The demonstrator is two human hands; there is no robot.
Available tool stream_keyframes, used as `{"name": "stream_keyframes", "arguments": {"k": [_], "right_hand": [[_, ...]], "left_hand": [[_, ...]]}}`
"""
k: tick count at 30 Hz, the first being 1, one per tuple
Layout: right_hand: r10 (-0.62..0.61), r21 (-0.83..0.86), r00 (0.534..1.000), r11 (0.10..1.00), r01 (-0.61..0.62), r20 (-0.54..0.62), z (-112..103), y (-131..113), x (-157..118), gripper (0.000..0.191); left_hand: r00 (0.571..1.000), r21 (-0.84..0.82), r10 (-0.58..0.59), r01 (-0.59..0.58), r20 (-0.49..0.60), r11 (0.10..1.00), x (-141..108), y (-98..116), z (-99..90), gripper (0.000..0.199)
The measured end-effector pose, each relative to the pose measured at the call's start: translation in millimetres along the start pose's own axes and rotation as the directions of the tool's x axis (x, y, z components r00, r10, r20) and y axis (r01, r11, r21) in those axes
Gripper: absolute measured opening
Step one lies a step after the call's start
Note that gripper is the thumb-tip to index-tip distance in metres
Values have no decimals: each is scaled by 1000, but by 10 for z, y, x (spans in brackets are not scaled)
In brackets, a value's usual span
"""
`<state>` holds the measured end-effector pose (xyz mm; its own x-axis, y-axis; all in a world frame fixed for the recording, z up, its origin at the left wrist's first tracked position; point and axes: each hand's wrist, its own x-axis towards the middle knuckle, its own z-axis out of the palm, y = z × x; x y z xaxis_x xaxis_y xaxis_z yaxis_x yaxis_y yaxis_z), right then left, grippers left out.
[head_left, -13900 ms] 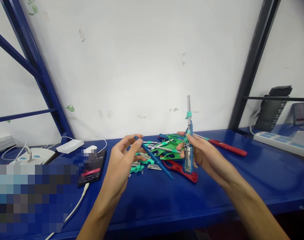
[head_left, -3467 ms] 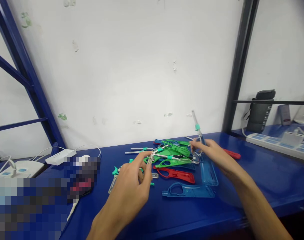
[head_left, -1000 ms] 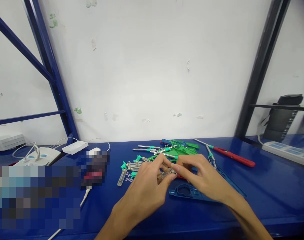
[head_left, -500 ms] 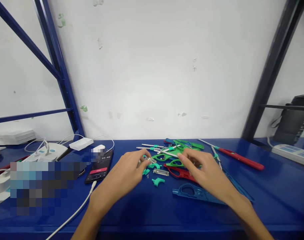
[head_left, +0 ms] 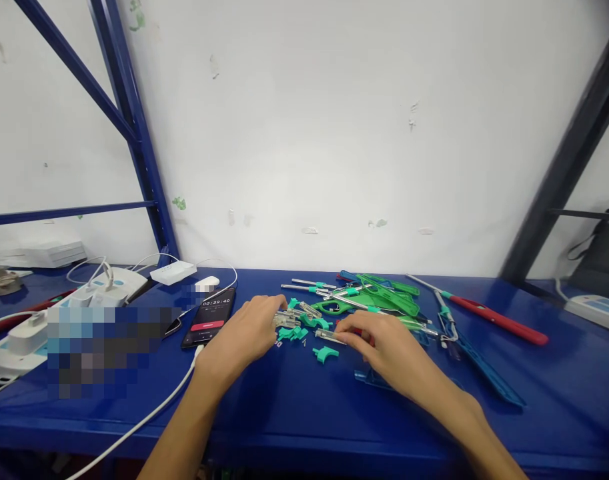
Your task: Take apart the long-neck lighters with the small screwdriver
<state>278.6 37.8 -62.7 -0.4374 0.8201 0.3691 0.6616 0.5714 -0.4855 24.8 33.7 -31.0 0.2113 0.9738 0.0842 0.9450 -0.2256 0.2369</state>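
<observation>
My left hand (head_left: 257,328) reaches to the left side of a small pile of clear plastic parts (head_left: 287,320) and teal pieces (head_left: 291,333); its fingertips are partly hidden, so a grip cannot be made out. My right hand (head_left: 379,337) pinches the right end of a clear rectangular part (head_left: 329,335) low over the table. Just below it lies a separate teal piece (head_left: 325,354). Behind the hands are metal rods with teal collars (head_left: 311,288) and green handle shells (head_left: 389,297). Blue shells (head_left: 489,373) lie to the right, one partly under my right arm.
A red lighter with a long rod (head_left: 494,320) lies at the right. At the left are a phone (head_left: 211,320) with a white cable (head_left: 149,420), and a white power strip (head_left: 21,357). Another power strip (head_left: 597,313) sits at the far right.
The metal rod has left my right hand, which now holds the clear part that lay on the table. My left hand has lowered to the pile. The camera view has shifted.
</observation>
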Motion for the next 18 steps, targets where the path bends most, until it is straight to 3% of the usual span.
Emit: {"name": "stream_keyframes", "arguments": {"k": [6, 13, 18], "right_hand": [[-84, -33, 996, 996, 86, 31, 99, 17, -1, 21], [-50, -153, 982, 988, 22, -181, 344, -144, -11, 17], [-100, -235, 983, 970, 61, -154, 377, -148, -28, 28]], "left_hand": [[999, -6, 45, -45, 10, 999, 5, -27, 14, 53], [991, -38, 129, -130, -39, 991, 16, 60, -14, 39], [988, -57, 146, -149, -55, 987, 6, 103, -27, 31]]}}
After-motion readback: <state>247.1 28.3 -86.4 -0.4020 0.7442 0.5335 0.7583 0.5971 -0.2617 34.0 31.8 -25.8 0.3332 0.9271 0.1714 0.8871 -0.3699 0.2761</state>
